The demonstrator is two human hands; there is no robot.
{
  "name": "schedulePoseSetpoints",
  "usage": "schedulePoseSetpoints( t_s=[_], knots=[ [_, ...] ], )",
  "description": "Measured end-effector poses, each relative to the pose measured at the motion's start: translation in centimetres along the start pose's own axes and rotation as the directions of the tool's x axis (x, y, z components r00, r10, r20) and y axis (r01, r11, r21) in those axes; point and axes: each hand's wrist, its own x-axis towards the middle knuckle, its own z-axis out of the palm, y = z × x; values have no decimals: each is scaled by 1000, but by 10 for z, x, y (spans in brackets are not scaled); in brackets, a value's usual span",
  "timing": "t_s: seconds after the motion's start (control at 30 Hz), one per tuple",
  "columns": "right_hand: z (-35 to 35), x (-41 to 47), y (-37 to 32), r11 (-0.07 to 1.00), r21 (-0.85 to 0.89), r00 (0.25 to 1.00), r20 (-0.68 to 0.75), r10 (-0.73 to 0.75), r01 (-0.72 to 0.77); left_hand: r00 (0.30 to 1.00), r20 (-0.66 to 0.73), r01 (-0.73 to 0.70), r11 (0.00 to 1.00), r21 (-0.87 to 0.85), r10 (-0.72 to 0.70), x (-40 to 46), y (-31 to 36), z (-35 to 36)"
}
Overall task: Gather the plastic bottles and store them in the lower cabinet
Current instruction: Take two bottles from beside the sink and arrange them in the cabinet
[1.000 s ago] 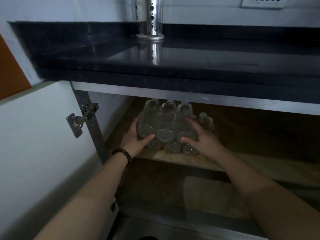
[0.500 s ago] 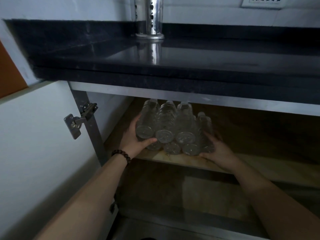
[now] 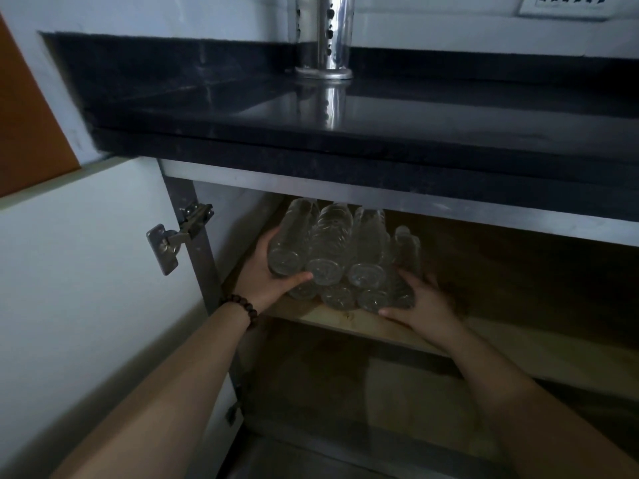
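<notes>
Above our hands runs the big black bench, with one shiny metal holder standing on it. Under the bench is the lower cabinet, its white door swung open past our left hand. Inside, a wooden shelf lies right under both hands.

On that shelf sits the pile of plastic bottles, lying on their sides with round bottoms facing us. We count three on top and at least three below, plus one more on the right side. Others may hide behind; it is too dark to tell.

Our left hand is wrapped around the left side of the pile, thumb under the top-left bottle. Our right hand is spread flat against the low right side, pressing but not closed on any one bottle.

We think the step now is sliding the pile deeper in. We should push with both hands together and keep squeezing inward, so the round bottles do not roll off.
</notes>
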Motion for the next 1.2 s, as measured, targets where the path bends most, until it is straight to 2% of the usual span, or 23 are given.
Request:
schedulePoseSetpoints(
  t_s=[0.17, 0.27, 0.37, 0.43, 0.53, 0.6, 0.77, 0.83, 0.93, 1.03, 1.13, 1.2],
  knots=[
    [14, 10, -20, 999, 44, 1000, 17, -24, 23, 997, -81, 24, 996, 87, -17, 6, -9, -22],
    [22, 13, -32, 996, 85, 998, 46, -39, 35, 986, -161, -16, 987, 158, 42, 7, -10, -28],
    [26, 15, -38, 993, 108, 997, 55, -58, 52, 963, -234, -56, 949, 311, 133, 3, -10, -26],
    [28, 16, -39, 994, 100, 997, 49, -51, 46, 940, -223, -127, 871, 475, 259, -4, -7, -20],
    [30, 17, -40, 996, 74, 999, 24, -45, 43, 864, -48, -298, 587, 752, 501, -13, 0, -6],
    [31, 18, -42, 998, 52, 999, 22, -45, 44, 874, 36, -299, 478, 826, 484, -14, 7, 1],
    [38, 17, -46, 995, 72, 998, -6, -69, 70, 926, 55, -196, 351, 916, 373, -8, 9, 11],
    [35, 16, -43, 995, 68, 996, 26, -80, 78, 937, 43, -161, 322, 933, 346, -6, 10, 13],
    [24, 15, -36, 995, 82, 991, 117, -69, 60, 952, 33, -133, 318, 939, 303, -3, 14, 16],
    [17, 11, -33, 986, 167, 989, 139, -46, 22, 960, 25, -123, 337, 934, 280, -4, 18, 17],
    [19, 9, -32, 983, 156, 991, 84, -107, 93, 925, 50, -193, 351, 916, 377, -7, 28, 27],
    [21, 8, -34, 982, 124, 988, 56, -147, 139, 882, 176, -325, 292, 900, 438, -5, 38, 41]
  ],
)
